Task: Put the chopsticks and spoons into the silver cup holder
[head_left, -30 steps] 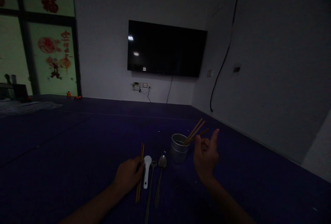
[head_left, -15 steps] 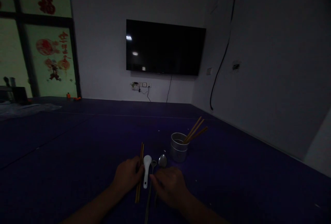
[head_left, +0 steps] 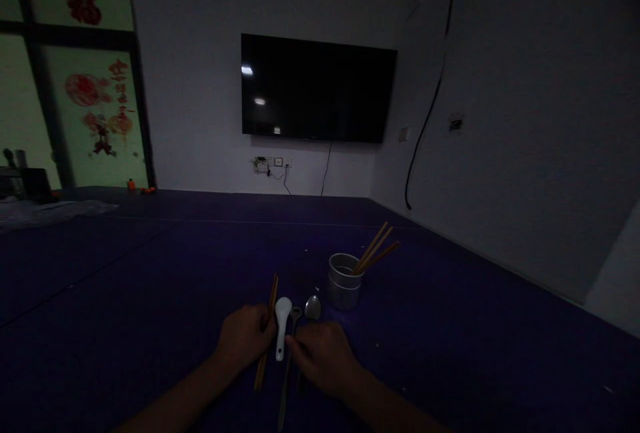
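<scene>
My left hand (head_left: 246,336) is closed on a pair of wooden chopsticks (head_left: 261,369), which slant on the purple surface. Just right of it lies a white soup spoon (head_left: 283,316), its bowl pointing away from me. Alongside is a long thin metal utensil (head_left: 285,393) with a small ring-like head. My right hand (head_left: 325,353) is curled over the handle of a metal spoon (head_left: 313,307), its thumb beside the white spoon's handle. What its fingers grip is hidden. Beyond this hand stands a metal cup (head_left: 344,289) with several wooden chopsticks (head_left: 376,249) leaning right.
The purple surface (head_left: 200,259) runs back to the wall, with small pale specks on it. Clear plastic sheeting (head_left: 60,213) and small orange objects (head_left: 147,190) lie at the far left. A black cable (head_left: 425,126) hangs down the right wall. A television (head_left: 317,89) is mounted ahead.
The near ends of the chopsticks in my left hand have swung slightly left and come closer together. My right hand stays over the metal spoon's handle. The view has shifted slightly.
</scene>
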A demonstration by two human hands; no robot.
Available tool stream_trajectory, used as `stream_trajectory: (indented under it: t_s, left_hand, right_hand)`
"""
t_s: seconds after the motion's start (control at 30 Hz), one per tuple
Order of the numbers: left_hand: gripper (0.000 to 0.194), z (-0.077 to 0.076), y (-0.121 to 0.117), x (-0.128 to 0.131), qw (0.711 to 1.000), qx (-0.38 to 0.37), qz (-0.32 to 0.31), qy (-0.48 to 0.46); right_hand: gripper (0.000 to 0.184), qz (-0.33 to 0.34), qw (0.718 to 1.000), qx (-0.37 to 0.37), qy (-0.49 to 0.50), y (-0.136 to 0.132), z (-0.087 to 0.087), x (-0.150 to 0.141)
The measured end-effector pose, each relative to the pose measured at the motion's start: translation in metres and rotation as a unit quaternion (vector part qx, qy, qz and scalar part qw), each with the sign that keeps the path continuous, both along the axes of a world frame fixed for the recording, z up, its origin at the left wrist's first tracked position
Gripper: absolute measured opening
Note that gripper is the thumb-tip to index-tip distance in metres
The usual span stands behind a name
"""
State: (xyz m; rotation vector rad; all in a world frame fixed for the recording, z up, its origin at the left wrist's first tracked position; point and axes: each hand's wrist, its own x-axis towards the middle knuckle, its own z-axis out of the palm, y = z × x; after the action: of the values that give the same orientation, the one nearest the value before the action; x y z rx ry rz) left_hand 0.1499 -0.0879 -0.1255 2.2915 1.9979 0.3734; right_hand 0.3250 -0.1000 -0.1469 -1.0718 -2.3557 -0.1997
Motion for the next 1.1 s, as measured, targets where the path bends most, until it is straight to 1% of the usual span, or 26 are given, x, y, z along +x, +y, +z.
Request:
stream_trajectory:
  t_s: [0.2,0.4,0.53,0.8,0.97,1.1]
  left_hand:
    - [0.024,0.000,0.000,-0.001,1.000,0.000,0.009,0.003]
    - [0.028,0.003,-0.002,0.001,1.000,-0.001,0.017,0.019]
    - [0.031,0.006,-0.004,0.002,0.999,-0.015,0.025,0.027]
    - [0.029,0.007,-0.003,0.000,0.999,-0.013,0.022,0.037]
    - [0.030,0.007,-0.003,0.000,0.999,-0.020,0.027,0.040]
    - [0.028,0.007,-0.004,0.000,0.998,-0.016,0.028,0.045]
  right_hand:
    - [0.029,0.013,1.000,-0.007,0.004,0.001,-0.003,0.000]
    - [0.029,0.009,1.000,-0.009,-0.002,0.001,-0.002,-0.001]
    - [0.030,0.006,1.000,-0.015,-0.018,0.001,-0.001,0.000]
    - [0.029,0.011,0.997,-0.052,-0.050,0.000,0.002,-0.001]
    - [0.026,0.017,0.994,-0.084,-0.075,-0.002,0.006,-0.001]
    - [0.027,0.011,0.991,-0.097,-0.088,-0.003,0.009,-0.002]
